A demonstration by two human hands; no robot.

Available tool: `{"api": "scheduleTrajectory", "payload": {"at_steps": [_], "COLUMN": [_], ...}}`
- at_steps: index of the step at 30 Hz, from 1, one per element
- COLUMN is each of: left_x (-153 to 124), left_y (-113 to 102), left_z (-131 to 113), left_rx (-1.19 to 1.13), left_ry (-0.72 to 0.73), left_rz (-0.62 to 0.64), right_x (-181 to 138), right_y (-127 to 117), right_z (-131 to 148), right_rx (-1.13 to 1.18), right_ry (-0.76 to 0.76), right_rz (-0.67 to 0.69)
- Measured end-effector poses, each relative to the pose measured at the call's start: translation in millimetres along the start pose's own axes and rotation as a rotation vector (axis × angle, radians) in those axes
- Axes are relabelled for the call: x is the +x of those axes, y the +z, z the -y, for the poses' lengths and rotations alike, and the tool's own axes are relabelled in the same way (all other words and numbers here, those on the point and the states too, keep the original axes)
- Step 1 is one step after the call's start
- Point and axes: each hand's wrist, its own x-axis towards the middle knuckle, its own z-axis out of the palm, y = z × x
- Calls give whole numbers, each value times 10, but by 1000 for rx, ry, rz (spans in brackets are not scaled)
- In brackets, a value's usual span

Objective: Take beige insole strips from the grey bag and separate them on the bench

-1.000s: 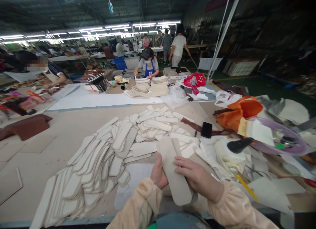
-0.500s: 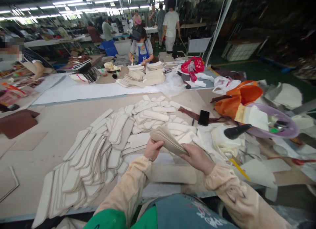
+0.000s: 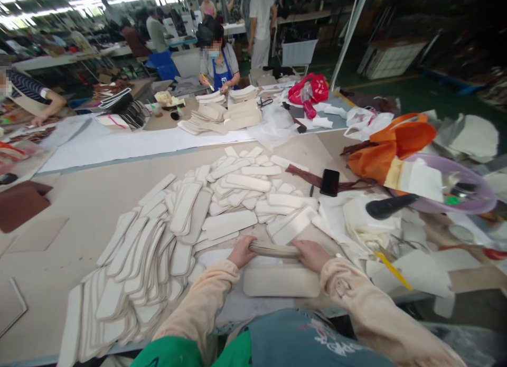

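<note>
Between my two hands is a stack of thin beige strips with rounded ends (image 3: 276, 250), held edge-on and level just above the table. My left hand (image 3: 242, 252) grips its left end and my right hand (image 3: 312, 254) its right end, both with fingers closed. Below the stack, nearer my body, one beige rounded strip (image 3: 281, 281) lies flat on a white sheet. To the left, many similar strips lie in overlapping rows (image 3: 134, 261). A looser heap of them (image 3: 245, 182) spreads beyond my hands.
A black phone (image 3: 329, 182) lies right of the heap. Further right are a black-handled tool (image 3: 391, 206), a yellow cutter (image 3: 393, 270), an orange bag (image 3: 390, 150) and a purple basin (image 3: 481, 190). Across the table, a person in a blue apron (image 3: 222, 74) handles strips. Brown pieces (image 3: 24, 204) lie left.
The stack was fanned and tilted, its left end higher. It is now level, squared and lower, with my hands at opposite ends. The camera view has shifted slightly.
</note>
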Motion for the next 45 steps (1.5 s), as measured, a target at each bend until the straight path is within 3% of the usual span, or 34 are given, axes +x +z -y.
{"api": "scheduleTrajectory", "payload": {"at_steps": [5,12,17,21,24,26,31,36,40,45], "left_x": [28,141,123,-197,-503,-646,-763,-820,-870,-877], "left_y": [11,73,-215,-424,-328,-173,147,204,219,338], "left_z": [75,-21,-403,-769,-887,-878,-757,-656,-534,-461], "left_rx": [28,12,-35,-120,-154,-126,55,206,47,-222], "left_ry": [-2,-103,-111,-155,-265,-342,-411,-317,-236,-467], "left_rz": [61,16,17,67,186,201,128,13,-148,-218], "right_x": [-150,-85,-185,-545,-812,-911,-923,-907,-948,-956], "right_y": [52,239,-179,-414,-242,-24,399,537,648,762], "right_z": [-293,-209,-99,2,51,62,81,119,78,19], "right_rx": [193,371,446,521,552,570,584,599,843,884], "right_ry": [98,236,154,135,235,279,397,437,512,486], "right_rz": [-91,-298,-392,-390,-287,-271,-384,-461,-443,-464]}}
